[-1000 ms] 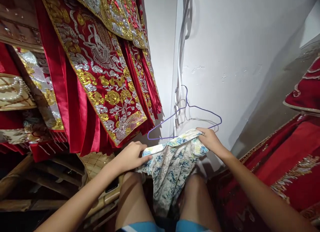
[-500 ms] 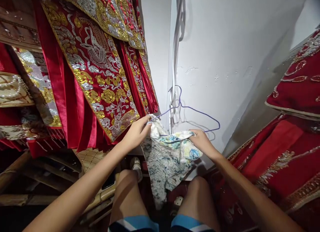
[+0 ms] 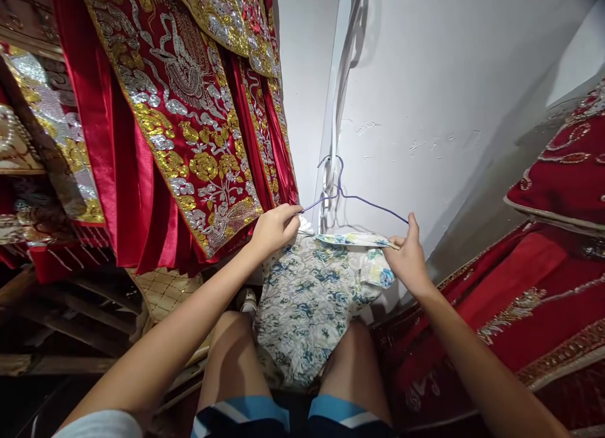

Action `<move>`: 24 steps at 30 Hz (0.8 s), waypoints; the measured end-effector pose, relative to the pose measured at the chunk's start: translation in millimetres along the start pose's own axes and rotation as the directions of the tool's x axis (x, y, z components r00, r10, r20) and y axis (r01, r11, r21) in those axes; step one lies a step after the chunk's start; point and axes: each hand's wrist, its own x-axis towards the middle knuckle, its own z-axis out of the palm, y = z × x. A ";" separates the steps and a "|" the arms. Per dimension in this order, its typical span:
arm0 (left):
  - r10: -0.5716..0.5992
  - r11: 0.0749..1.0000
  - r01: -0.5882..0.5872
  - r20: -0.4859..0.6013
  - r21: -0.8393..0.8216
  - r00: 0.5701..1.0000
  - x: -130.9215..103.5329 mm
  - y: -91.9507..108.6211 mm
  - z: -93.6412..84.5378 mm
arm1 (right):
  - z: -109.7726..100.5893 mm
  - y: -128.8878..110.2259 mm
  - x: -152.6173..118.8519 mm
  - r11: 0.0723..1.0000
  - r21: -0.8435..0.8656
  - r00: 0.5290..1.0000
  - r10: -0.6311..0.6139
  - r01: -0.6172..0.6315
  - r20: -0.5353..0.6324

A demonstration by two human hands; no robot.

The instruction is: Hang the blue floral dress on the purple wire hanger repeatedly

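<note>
Head view: hanger (image 3: 339, 193) runs crosswise, hook (image 3: 341, 165) up, left fingers (image 3: 289, 211) gripping it, right fingers (image 3: 413, 229) pinching floral cloth (image 3: 305, 302).

Costume room or costume shop; I cannot tell which of the two.
At the left hang red sequin-embroidered garments (image 3: 203, 167) in gold and silver; at the right are red beaded garments (image 3: 524, 280). Between them, a purple hanger (image 3: 339, 184) is in front of a scuffed white wall (image 3: 425, 97).
</note>
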 end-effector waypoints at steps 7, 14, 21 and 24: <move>-0.049 0.998 0.051 -0.034 0.037 0.998 -0.6 3.9 -9.5 | -13.0 -0.6 35.4 0.991 -0.123 0.996 0.059 -0.051 0.065; -0.191 0.979 0.193 -0.048 0.058 0.981 -12.3 -31.3 -35.8 | -63.5 2.7 23.1 0.936 0.155 0.783 0.166 -0.317 0.599; -0.073 0.997 0.075 0.048 -0.034 0.996 -2.7 -19.8 -23.4 | -9.0 -10.4 -2.8 0.782 0.459 0.877 0.223 -0.422 0.426; -0.012 0.993 0.019 0.057 -0.120 0.998 15.8 -4.1 -11.9 | 12.0 0.5 -15.3 0.860 0.451 0.960 0.137 -0.238 0.245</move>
